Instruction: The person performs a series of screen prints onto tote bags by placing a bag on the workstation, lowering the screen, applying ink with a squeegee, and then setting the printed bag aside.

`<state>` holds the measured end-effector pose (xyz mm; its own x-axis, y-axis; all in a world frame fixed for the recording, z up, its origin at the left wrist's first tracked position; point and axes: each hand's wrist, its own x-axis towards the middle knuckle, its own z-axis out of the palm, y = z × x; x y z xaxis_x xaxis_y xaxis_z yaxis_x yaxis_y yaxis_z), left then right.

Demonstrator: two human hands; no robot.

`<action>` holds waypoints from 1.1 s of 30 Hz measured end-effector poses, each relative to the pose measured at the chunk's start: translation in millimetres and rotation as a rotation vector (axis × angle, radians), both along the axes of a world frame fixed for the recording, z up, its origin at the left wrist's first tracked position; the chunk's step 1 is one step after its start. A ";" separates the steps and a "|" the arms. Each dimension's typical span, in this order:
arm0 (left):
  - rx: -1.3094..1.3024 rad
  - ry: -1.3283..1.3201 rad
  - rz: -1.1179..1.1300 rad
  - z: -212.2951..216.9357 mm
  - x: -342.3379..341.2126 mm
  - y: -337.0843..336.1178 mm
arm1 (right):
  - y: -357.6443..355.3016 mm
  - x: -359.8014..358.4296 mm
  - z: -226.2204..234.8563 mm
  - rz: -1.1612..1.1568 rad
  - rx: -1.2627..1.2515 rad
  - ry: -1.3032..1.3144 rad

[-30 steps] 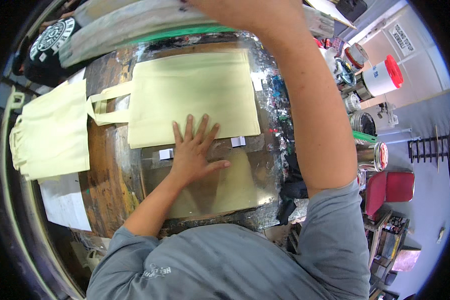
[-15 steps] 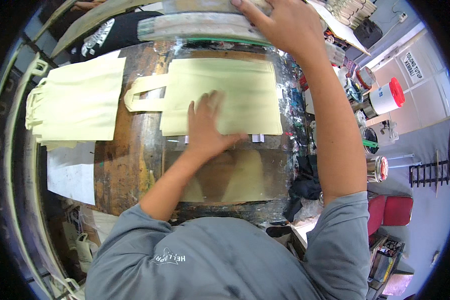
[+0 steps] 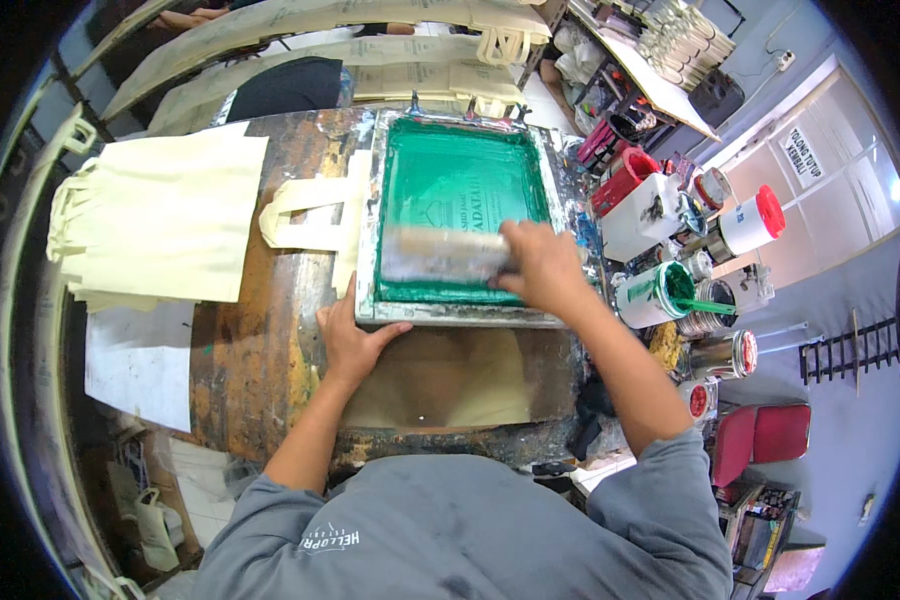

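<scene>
A metal-framed printing screen (image 3: 463, 312) with green mesh lies flat on a stained wooden table (image 3: 255, 340), over a cream tote bag whose handles (image 3: 305, 213) stick out to the left. My right hand (image 3: 540, 267) grips a long squeegee (image 3: 440, 255) lying across the lower part of the mesh. My left hand (image 3: 348, 340) presses on the near left corner of the frame, thumb along its front edge.
A stack of cream tote bags (image 3: 160, 225) lies at the left, with white paper (image 3: 140, 362) below it. Ink tubs and jars (image 3: 670, 290), one with green ink, crowd the right side. More bags hang on racks at the back (image 3: 410, 75).
The screen frame has come down over the bag. My right hand left the frame's top and now holds the squeegee. My left hand slid off the bag to the frame's corner.
</scene>
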<state>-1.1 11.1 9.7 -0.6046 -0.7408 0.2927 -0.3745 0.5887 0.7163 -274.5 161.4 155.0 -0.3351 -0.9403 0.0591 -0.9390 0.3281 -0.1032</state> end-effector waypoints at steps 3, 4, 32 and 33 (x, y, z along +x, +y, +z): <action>-0.020 -0.025 -0.014 -14.2 3.0 -4.9 | 15.6 22.3 -30.2 0.025 -0.152 0.071; -0.033 -0.012 -0.030 -15.2 3.3 -5.8 | 13.9 21.9 -37.5 0.029 -0.211 0.124; -0.725 -0.087 -0.121 69.7 -278.5 -198.7 | -188.6 -174.6 -75.9 -0.052 -0.231 0.293; -0.645 -0.215 -0.128 62.8 -287.9 -202.9 | -186.4 -172.9 -74.8 -0.055 -0.229 0.317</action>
